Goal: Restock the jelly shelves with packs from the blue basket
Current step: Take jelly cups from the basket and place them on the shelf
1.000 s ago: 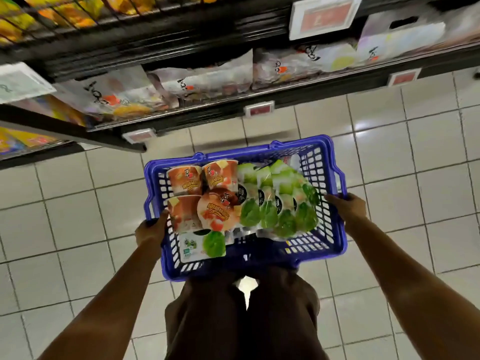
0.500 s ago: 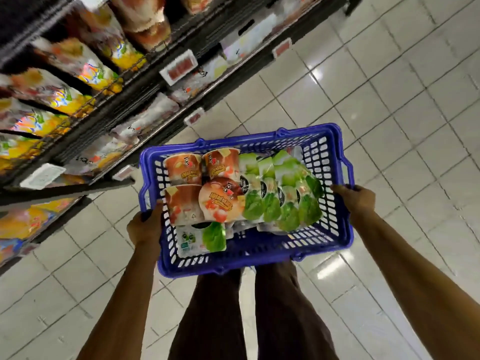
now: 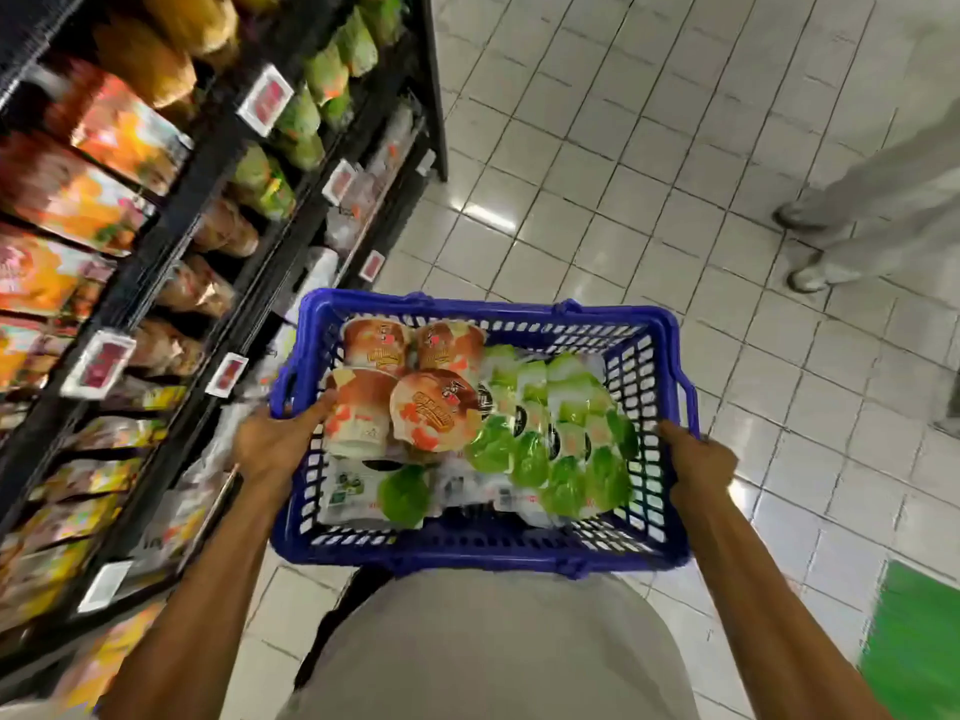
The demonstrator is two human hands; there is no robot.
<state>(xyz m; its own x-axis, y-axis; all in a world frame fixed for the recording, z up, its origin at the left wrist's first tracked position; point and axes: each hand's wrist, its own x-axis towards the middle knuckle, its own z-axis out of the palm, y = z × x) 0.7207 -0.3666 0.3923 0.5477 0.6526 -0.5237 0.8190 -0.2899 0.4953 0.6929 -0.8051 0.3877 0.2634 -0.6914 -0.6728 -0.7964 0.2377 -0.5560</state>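
A blue basket [image 3: 483,545] is held in front of my waist. My left hand [image 3: 272,439] grips its left rim and my right hand [image 3: 696,462] grips its right rim. Inside lie several orange jelly cups [image 3: 434,413] on the left and several green-and-white jelly packs [image 3: 561,433] on the right. The black jelly shelves [image 3: 234,210] run along the left, stocked with orange, green and clear packs and blurred by motion.
White price tags [image 3: 265,98] hang on the shelf edges. Another person's legs in light trousers [image 3: 852,220] stand on the white tiled floor [image 3: 597,174] at the right. A green floor patch [image 3: 914,641] shows at the lower right.
The view has swung right along the aisle, so the shelves now lie at the left. Both hands still hold the basket. Another person's legs have come into view.
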